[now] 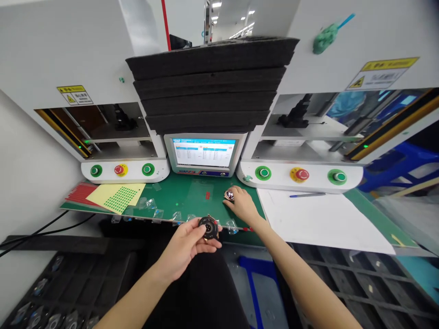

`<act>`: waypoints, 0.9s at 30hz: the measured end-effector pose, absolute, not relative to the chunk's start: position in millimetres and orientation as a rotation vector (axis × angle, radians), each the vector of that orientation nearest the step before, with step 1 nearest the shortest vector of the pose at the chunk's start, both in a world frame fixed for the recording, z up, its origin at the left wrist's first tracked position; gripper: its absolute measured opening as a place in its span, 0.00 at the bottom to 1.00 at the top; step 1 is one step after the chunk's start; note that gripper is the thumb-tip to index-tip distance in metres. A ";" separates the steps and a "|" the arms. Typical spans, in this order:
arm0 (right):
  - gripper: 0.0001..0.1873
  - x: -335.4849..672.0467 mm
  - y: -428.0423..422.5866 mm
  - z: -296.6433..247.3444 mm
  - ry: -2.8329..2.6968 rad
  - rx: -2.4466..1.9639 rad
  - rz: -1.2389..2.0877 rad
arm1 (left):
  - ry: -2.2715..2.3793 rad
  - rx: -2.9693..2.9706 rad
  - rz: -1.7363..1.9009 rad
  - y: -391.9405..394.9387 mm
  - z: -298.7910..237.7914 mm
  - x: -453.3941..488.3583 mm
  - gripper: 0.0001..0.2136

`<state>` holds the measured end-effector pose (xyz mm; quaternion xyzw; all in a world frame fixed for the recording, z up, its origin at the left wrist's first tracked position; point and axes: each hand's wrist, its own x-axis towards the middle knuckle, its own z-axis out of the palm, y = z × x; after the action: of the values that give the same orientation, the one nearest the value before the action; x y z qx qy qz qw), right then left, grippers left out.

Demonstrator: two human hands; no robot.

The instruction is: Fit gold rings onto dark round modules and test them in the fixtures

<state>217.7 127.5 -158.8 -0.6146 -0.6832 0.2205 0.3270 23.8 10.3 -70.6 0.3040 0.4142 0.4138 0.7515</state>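
Observation:
My left hand (187, 246) grips a round black part (208, 228) with a ringed centre, thumb on its face, just in front of the bench's near edge. Small gold-coloured bits show at its rim. On the green mat (192, 196), my right hand (242, 204) has its fingers closed around a small round watch-like display (229, 195), which is lit with white marks. Part of that display's edge is hidden by the fingers. Between the two hands and the screen, a small red piece (207, 195) lies on the mat.
Two press machines with green buttons (264, 172) and red stop buttons (302, 174) flank a monitor (206, 153). Black foam sheets (209, 87) are stacked above it. White paper with a pen (307, 195) lies right, green-dot stickers (120, 198) left. Compartmented black trays (356, 274) sit below.

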 end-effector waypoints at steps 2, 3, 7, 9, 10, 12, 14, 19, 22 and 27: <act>0.10 207.7 101.7 -148.1 -1.702 -1.484 0.615 | 0.872 0.677 0.937 -6.3 -67.4 24.5 0.19; 0.10 201.4 84.8 -141.7 -1.664 -1.415 0.645 | 0.852 0.685 0.953 -13.8 -66.1 24.6 0.18; 0.14 174.4 8.6 -114.8 -1.510 -1.097 0.881 | 0.740 0.692 1.018 -38.1 -62.0 23.6 0.16; 0.13 163.1 -22.0 -103.5 -1.308 -0.878 1.103 | 0.657 0.668 1.028 -47.5 -61.6 22.7 0.17; 0.12 158.4 -33.5 -98.9 -1.207 -0.777 1.213 | 0.621 0.659 1.032 -51.6 -61.8 22.3 0.17; 0.14 150.8 -49.2 -91.9 -1.081 -0.635 1.393 | 0.590 0.663 1.048 -58.7 -63.2 21.5 0.16; 0.16 145.1 -57.1 -87.3 -1.037 -0.567 1.510 | 0.600 0.678 1.061 -64.1 -65.1 20.7 0.16; 0.15 133.9 -61.3 -80.6 -0.967 -0.525 1.621 | 0.635 0.716 1.096 -71.6 -71.2 18.4 0.16; 0.17 128.8 -60.4 -78.2 -0.938 -0.557 1.624 | 0.628 0.776 1.098 -74.6 -74.8 16.7 0.16; 0.15 135.3 -64.6 -76.4 -1.048 -0.642 1.431 | 0.590 0.757 1.087 -71.9 -73.8 19.3 0.18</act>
<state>135.3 -64.6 -76.4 -0.2756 -0.4499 0.6138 0.5873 19.3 -71.9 -73.8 0.3461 0.2698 0.4971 0.7485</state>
